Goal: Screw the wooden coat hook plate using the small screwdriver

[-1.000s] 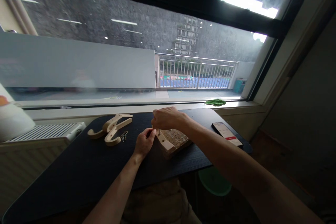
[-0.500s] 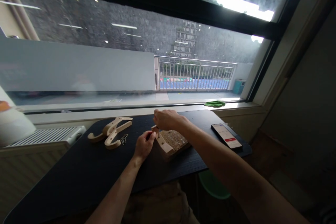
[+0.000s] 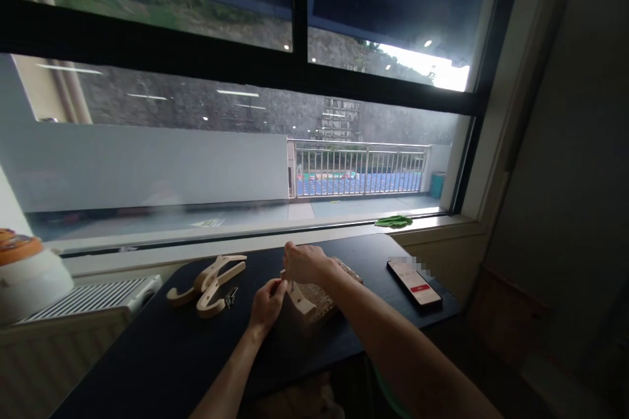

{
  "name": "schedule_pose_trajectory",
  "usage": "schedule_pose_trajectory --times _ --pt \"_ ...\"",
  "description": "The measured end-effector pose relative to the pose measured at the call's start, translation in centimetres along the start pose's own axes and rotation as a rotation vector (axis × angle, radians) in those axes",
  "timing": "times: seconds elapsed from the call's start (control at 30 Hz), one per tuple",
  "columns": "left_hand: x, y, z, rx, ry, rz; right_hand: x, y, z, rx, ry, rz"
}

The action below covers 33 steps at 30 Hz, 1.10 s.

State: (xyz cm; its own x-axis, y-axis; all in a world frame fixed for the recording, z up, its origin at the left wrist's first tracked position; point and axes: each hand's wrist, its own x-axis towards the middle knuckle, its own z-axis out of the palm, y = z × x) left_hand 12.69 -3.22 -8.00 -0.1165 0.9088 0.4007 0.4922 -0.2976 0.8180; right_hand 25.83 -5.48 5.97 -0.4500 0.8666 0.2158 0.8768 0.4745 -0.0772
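Note:
My left hand (image 3: 268, 304) pinches the far end of a pale wooden piece (image 3: 302, 303) with a hole in it. That piece rests along the left edge of a brownish block (image 3: 319, 300) with a shiny, clear-wrapped-looking top. Over the same far end, my right hand (image 3: 307, 264) is closed with its fingers pointing down. A thin dark upright thing shows just below those fingers, too small to name. To the left lie curved wooden hook-shaped pieces (image 3: 211, 285), with several metal screws (image 3: 230, 298) beside them.
A phone (image 3: 415, 283) lies on the right of the dark table (image 3: 196, 360). A green cloth (image 3: 394, 221) is on the windowsill. At the left stand a radiator (image 3: 98, 298) and a white pot with an orange top (image 3: 29, 275). The window runs along the far side.
The view has tipped upward, so the table and hands appear lower. Both hands stay at the far end of the wooden piece, the right still above the left.

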Motion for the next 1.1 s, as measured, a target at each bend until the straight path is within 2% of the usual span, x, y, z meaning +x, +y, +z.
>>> schedule_pose_trajectory --times 0.23,0.8,1.1 --pt "0.1 0.4 -0.2 -0.026 -0.004 -0.018 -0.3 -0.1 -0.3 -0.002 -0.007 0.03" --pt "-0.1 0.7 -0.4 -0.066 -0.076 -0.01 0.0 0.1 1.1 0.008 0.086 0.037" --pt "0.0 0.9 -0.1 -0.099 -0.155 0.011 -0.8 0.5 0.1 0.018 0.063 0.051"
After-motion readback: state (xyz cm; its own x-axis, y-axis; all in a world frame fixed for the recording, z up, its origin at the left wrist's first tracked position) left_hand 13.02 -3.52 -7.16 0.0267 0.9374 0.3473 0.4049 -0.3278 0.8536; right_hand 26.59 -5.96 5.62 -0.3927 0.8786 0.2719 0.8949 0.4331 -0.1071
